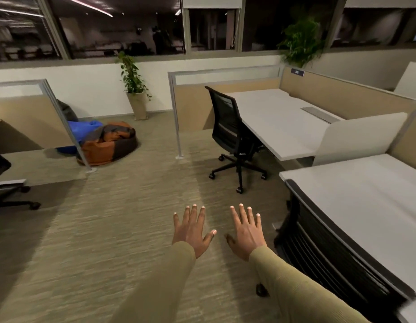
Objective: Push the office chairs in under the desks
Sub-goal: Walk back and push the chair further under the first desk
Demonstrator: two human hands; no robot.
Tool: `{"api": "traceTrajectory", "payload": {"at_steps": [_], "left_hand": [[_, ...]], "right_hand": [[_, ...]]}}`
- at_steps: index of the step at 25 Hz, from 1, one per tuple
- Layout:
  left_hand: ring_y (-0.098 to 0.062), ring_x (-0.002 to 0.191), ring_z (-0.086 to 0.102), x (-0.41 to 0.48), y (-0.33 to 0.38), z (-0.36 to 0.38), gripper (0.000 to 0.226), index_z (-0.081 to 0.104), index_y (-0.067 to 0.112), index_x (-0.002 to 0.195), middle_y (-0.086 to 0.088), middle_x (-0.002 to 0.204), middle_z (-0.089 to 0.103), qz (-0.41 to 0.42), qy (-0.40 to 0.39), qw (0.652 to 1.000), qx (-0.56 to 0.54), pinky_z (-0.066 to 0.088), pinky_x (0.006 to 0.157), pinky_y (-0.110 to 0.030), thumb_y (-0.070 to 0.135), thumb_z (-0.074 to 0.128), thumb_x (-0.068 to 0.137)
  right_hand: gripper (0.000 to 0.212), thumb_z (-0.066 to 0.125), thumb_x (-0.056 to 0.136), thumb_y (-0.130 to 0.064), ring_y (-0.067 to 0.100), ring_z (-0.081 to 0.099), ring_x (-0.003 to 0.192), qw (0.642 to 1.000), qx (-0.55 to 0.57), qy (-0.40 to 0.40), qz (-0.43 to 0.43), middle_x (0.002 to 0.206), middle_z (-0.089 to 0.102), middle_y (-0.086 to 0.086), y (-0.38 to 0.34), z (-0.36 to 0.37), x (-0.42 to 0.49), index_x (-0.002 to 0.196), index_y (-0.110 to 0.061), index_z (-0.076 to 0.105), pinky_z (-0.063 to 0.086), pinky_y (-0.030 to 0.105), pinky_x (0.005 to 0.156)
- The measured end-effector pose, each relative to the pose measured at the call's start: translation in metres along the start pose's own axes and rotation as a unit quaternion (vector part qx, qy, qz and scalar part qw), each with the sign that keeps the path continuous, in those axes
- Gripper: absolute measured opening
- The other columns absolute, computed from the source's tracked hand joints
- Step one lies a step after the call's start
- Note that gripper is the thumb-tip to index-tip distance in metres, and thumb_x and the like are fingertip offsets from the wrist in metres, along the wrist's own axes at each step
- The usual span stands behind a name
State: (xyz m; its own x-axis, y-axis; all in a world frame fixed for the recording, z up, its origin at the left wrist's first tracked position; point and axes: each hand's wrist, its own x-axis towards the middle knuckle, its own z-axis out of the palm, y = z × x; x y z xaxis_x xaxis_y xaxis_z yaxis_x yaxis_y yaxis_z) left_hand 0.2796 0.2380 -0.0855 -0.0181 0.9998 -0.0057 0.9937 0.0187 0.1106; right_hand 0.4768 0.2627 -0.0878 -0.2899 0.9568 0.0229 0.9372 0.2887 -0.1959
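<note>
Black mesh backs mark the office chairs here. The nearest chair (330,259), at the lower right of the frame, has its back right against the edge of the near white table (365,197), so it looks already pushed in. The farther chair (230,134), right of centre, stands with its seat partly under the far table (279,117), but its back is turned at an angle and its wheeled base sits out on the carpet; I judge it to be not fully in and probably the next one to deal with. A third chair (6,183) shows at the left edge, only partly in view, and whether it is tucked under its table cannot be told.

The left hand (193,231) and the right hand (245,231) hover side by side at lower centre above the carpet, palms down, fingers spread, grasping nothing and touching no chair.

Farther out, bean bags (104,141) lie on the floor at centre left by a partition post, and a potted plant (134,89) stands against the wall under the dark windows.
</note>
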Motion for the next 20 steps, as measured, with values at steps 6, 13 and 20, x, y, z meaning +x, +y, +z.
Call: {"api": "traceTrajectory", "payload": {"at_steps": [6,13,20], "left_hand": [[-0.027,0.154,-0.004,0.123,-0.055,-0.017,0.083,0.0,0.025,0.16,-0.005,0.169,-0.001,0.013,0.005,1.0,0.011,-0.005,0.12,-0.061,0.071,0.022,0.094],[-0.027,0.155,-0.005,0.265,-0.107,-0.013,0.083,-0.002,0.025,0.16,-0.005,0.169,-0.003,-0.006,-0.002,1.0,0.019,-0.008,0.119,-0.06,0.071,0.021,0.095],[-0.026,0.154,-0.007,0.436,-0.149,-0.006,0.085,-0.004,0.027,0.16,-0.002,0.169,-0.005,-0.042,-0.02,0.999,0.024,-0.009,0.12,-0.059,0.073,0.019,0.092]], "right_hand": [[0.087,0.04,0.097,-0.057,0.036,-0.012,0.151,1.0,0.012,0.001,0.005,0.166,-0.01,0.013,-0.026,-0.002,0.132,0.157,-0.021,-0.012,-0.003,0.055,0.122],[0.088,0.04,0.096,-0.058,0.037,-0.009,0.151,1.0,0.006,-0.009,-0.016,0.166,-0.009,0.014,-0.027,0.019,0.293,0.157,-0.021,-0.012,-0.004,0.054,0.121],[0.089,0.039,0.095,-0.058,0.038,-0.009,0.151,0.999,0.033,-0.019,-0.024,0.166,-0.008,0.014,-0.008,0.03,0.502,0.156,-0.02,-0.015,-0.004,0.056,0.12]]}}
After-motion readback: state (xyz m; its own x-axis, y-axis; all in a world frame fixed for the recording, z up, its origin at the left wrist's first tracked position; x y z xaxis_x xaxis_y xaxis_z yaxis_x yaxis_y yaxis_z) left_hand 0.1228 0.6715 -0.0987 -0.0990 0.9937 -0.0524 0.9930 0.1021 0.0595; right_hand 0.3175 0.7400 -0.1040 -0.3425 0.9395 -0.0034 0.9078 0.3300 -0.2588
